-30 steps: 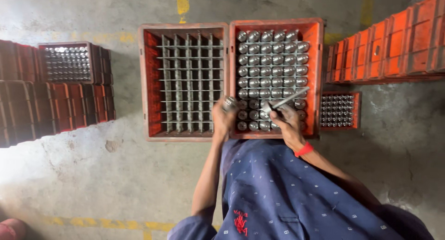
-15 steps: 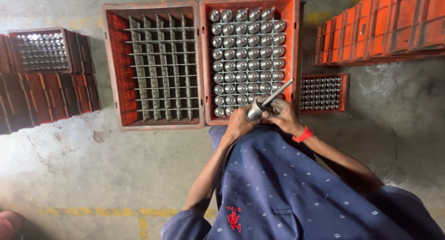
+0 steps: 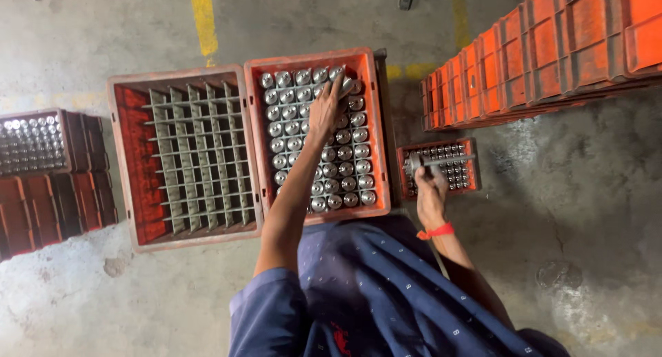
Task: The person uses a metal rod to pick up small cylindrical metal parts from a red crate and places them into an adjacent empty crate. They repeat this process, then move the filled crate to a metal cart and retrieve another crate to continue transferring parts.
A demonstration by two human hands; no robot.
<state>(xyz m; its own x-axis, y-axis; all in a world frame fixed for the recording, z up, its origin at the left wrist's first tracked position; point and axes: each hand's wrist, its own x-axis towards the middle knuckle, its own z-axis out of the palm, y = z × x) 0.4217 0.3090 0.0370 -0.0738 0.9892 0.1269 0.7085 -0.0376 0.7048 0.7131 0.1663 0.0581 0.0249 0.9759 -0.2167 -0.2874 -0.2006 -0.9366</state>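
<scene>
The left hand (image 3: 324, 112) reaches over the full orange crate (image 3: 376, 133), fingers bent down onto the metal cylinders (image 3: 341, 171) in the crate's far rows; it seems to be closing on one of them, though the view does not show whether any piece is actually gripped. These shiny round-topped cylinders stand upright in neat rows and fill the crate from its far wall to its near wall. The right hand (image 3: 429, 191) is just to the right of that crate, closed around a metal rod-shaped part (image 3: 441, 162) that lies roughly level, its round end pointing toward the full crate. A red band (image 3: 436, 231) circles the right wrist. Under that hand, touching the full crate's right wall or very close to it, sits a small orange tray (image 3: 472, 165) packed with smaller metal pieces. On the left of the full crate, side against side, stands an orange crate with a grey divider grid (image 3: 186, 157), its cells showing no parts. Further left of it are dark red crates (image 3: 48, 205), one of them holding more shiny parts (image 3: 31, 143). To the right of the full crate, beyond the small tray, a row of orange crates (image 3: 552, 54) stands on edge. All of it rests on a concrete floor (image 3: 103, 309) with a yellow painted line (image 3: 201, 16) beyond the full crate's far side
</scene>
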